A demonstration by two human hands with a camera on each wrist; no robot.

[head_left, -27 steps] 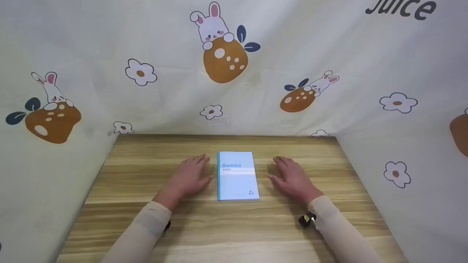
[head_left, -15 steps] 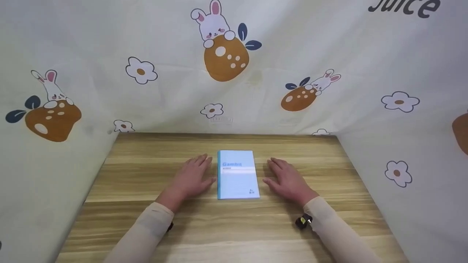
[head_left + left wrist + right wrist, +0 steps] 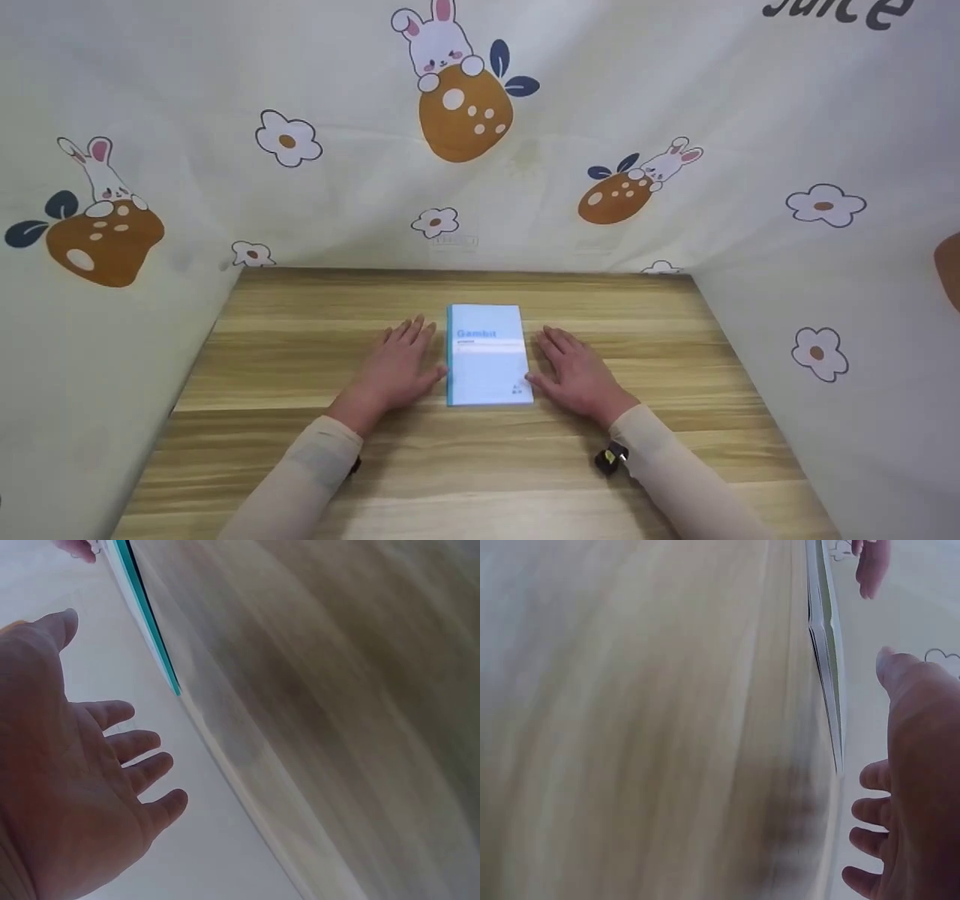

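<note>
A light blue notebook [image 3: 489,367] with "Gambit" on its cover and a teal spine lies closed on the wooden table, between the two hands. On its left side is my left hand [image 3: 396,369], fingers spread and thumb tip right at the spine. My right hand [image 3: 581,375] mirrors it on the other side, its thumb tip at the lower right edge of the cover. In the left wrist view the teal spine [image 3: 142,611] shows beyond the extended fingers. The page edges [image 3: 826,652] appear in the right wrist view, near the right thumb.
The wood-grain table [image 3: 480,465] is bounded at the back and both sides by a pale curtain [image 3: 360,187] printed with rabbits, fruit and flowers. A small black wrist device [image 3: 611,457] sits by the right sleeve [image 3: 675,472].
Both hands have moved inward toward the notebook, the right one farther, so the thumbs are now at its edges. The notebook stays in place; the head view has tilted slightly.
</note>
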